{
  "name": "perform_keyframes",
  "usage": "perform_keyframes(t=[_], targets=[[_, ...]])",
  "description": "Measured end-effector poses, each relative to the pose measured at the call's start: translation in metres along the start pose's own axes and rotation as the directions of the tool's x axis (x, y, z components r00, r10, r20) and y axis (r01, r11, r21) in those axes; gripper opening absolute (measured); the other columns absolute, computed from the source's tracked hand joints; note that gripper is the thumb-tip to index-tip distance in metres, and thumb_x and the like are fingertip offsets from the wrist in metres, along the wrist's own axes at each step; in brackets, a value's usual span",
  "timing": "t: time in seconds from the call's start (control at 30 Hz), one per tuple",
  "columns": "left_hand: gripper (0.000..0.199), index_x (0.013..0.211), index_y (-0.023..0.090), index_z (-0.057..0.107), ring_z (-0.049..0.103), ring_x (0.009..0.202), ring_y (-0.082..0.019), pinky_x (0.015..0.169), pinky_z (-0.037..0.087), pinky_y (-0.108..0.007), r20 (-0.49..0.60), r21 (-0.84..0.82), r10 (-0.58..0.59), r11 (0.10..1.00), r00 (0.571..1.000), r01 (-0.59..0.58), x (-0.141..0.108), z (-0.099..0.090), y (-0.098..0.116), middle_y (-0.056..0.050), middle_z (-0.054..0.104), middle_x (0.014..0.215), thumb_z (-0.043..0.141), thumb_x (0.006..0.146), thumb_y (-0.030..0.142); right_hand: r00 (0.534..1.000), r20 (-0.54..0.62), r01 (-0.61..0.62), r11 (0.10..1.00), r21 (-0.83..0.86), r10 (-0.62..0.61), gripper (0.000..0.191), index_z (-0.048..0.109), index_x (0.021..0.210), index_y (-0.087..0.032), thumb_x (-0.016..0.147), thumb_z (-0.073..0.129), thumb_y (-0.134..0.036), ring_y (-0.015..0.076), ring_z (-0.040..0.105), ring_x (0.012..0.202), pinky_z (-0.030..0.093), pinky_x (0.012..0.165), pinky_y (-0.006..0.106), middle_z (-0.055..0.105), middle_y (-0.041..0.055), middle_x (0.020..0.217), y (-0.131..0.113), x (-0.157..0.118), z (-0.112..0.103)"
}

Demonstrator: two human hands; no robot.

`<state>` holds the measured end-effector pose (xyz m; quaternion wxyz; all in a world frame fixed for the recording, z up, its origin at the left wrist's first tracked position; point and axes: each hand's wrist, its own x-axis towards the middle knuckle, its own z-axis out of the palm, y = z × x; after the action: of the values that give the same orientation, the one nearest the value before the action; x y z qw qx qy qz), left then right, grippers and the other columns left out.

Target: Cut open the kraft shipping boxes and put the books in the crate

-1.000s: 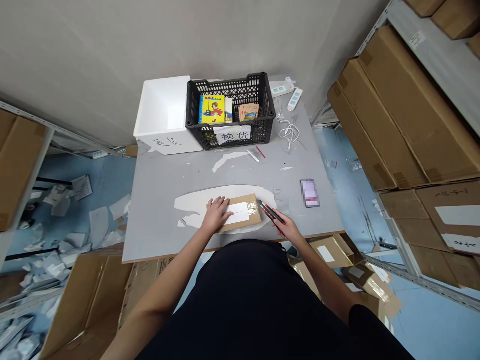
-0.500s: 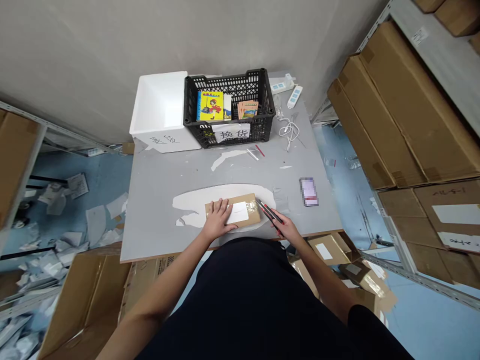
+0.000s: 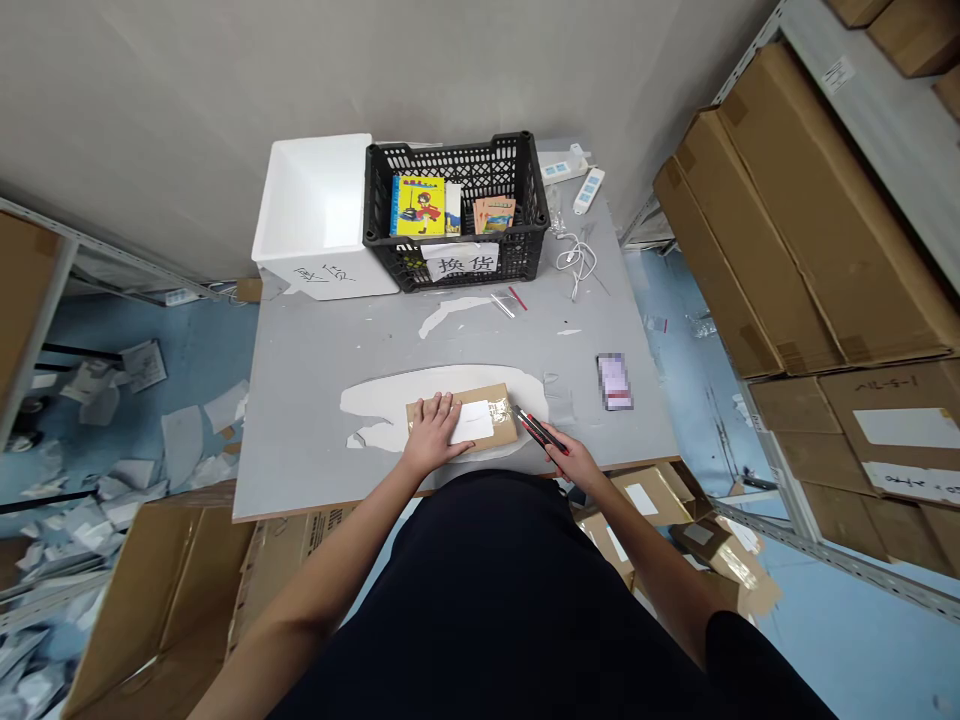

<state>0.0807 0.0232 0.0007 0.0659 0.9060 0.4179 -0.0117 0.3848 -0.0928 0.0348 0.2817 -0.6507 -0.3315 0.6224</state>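
A small brown cardboard box [image 3: 505,417] with a white label and clear tape lies near the table's front edge, over a worn white patch. My left hand [image 3: 433,434] rests on the box's left part, fingers spread. Just right of the box, my right hand [image 3: 571,458] is closed around a red and black cutter [image 3: 538,428]. The cutter's tip is beside the box's right end; whether it touches the cardboard I cannot tell.
At the table's back stand a white foam box [image 3: 315,200] and a black crate [image 3: 456,243] with books. A phone [image 3: 616,382], a white cable [image 3: 577,262] and power strips [image 3: 589,190] lie at the right. Cartons [image 3: 840,200] fill the right shelf.
The view has shifted slightly. My right hand and the cutter have tilted a little beside the box's right end. My left hand stays on the box.
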Motion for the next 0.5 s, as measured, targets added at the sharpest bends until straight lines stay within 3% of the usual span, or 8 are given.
perform_keyframes(t=[0.27,0.5], targets=[[0.084,0.148,0.014,0.033,0.022,0.144,-0.036,0.116,0.011,-0.057,-0.02,-0.022,0.01,1.0,1.0,-0.01,-0.001,0.0,-0.003,-0.016,0.032,0.153,0.046,0.084,0.066,0.995,-0.096,0.032,0.998,0.059,-0.026,0.06,0.041,0.145,-0.024,0.087,0.05,-0.035,0.0047,0.043,0.042,0.033,0.036,0.017,0.06,-0.0016,0.078,0.006,0.007,0.007],[0.082,0.147,0.014,0.034,0.023,0.143,-0.036,0.116,0.012,-0.057,-0.024,-0.027,0.003,1.0,1.0,-0.004,0.0,0.0,-0.004,-0.016,0.033,0.153,0.045,0.085,0.066,0.999,-0.032,-0.006,0.996,0.091,0.008,0.062,0.039,0.146,-0.025,0.087,0.051,-0.035,0.0044,0.043,0.041,0.03,0.032,0.015,0.059,-0.0023,0.077,0.002,0.018,0.005]])
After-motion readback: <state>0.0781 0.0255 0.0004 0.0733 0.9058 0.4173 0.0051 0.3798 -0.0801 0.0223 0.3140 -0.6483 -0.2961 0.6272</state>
